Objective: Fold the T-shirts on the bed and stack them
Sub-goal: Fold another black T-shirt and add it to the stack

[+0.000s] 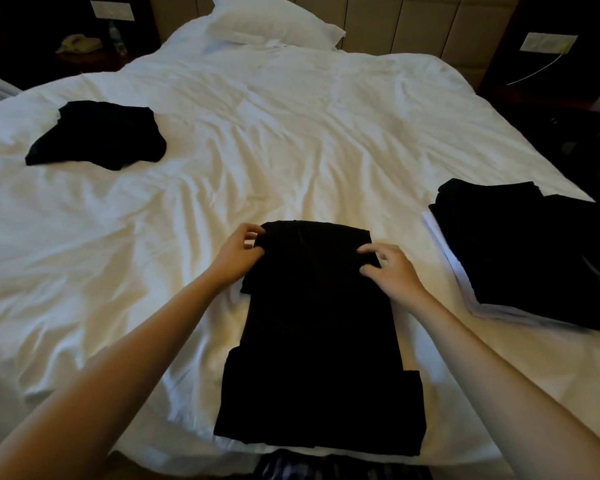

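Observation:
A black T-shirt [319, 341] lies in a long narrow strip on the white bed [257, 133], sleeves folded in, running from the near edge away from me. My left hand [239, 251] pinches its far left corner. My right hand [392, 268] pinches the far right corner with curled fingers. A stack of folded black and white shirts [534, 251] sits at the right edge of the bed. A crumpled black T-shirt [97, 135] lies at the far left.
A white pillow [274, 22] leans at the padded headboard. A nightstand at the back left holds a phone [78, 43] and a bottle [116, 38]. A wall socket with a yellow cable [548, 43] is at the back right.

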{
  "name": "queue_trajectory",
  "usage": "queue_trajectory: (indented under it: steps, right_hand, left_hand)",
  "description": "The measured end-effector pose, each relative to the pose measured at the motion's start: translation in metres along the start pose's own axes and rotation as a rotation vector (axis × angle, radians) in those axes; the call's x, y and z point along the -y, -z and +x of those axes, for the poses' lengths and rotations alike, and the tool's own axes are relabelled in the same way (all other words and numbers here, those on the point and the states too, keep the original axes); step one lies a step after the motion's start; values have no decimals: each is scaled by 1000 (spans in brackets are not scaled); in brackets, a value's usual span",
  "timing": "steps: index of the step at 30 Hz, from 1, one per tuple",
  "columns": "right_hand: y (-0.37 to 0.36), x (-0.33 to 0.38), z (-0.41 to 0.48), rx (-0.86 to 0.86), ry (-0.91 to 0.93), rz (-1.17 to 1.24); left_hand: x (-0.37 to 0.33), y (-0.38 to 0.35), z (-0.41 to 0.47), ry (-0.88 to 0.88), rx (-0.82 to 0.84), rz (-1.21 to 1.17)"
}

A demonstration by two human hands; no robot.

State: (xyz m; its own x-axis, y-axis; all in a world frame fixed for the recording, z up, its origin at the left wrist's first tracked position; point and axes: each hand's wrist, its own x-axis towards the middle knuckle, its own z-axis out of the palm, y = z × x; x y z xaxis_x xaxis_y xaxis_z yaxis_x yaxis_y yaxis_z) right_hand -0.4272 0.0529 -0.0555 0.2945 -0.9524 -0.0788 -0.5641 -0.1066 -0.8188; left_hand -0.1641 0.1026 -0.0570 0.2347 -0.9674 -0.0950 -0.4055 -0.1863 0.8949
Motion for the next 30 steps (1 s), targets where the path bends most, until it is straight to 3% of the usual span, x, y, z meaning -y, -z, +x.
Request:
queue_trajectory:
  steps: [2,4,10,15,21,26,30]
  right_hand:
    - [-2,0,8,-23,-232,212]
    - [-2,2,16,8,-418,334]
    - [-1,0,26,184,-566,426]
    - [3,10,43,55,-485,413]
    - [20,42,61,-140,-232,555]
    - [35,40,30,-77,-32,600]
    - [28,21,-2,-128,77,444]
  left_hand:
    - [-3,-4,4,242,80,-261]
    - [-3,-5,10,375,164,-335]
    - [0,-10,23,497,232,-319]
    - [-20,-14,46,386,115,-330]
    - [-61,-3,70,142,-8,-386]
    - [-64,15,44,-21,36,-397]
    - [-48,19,1,-184,20,-232]
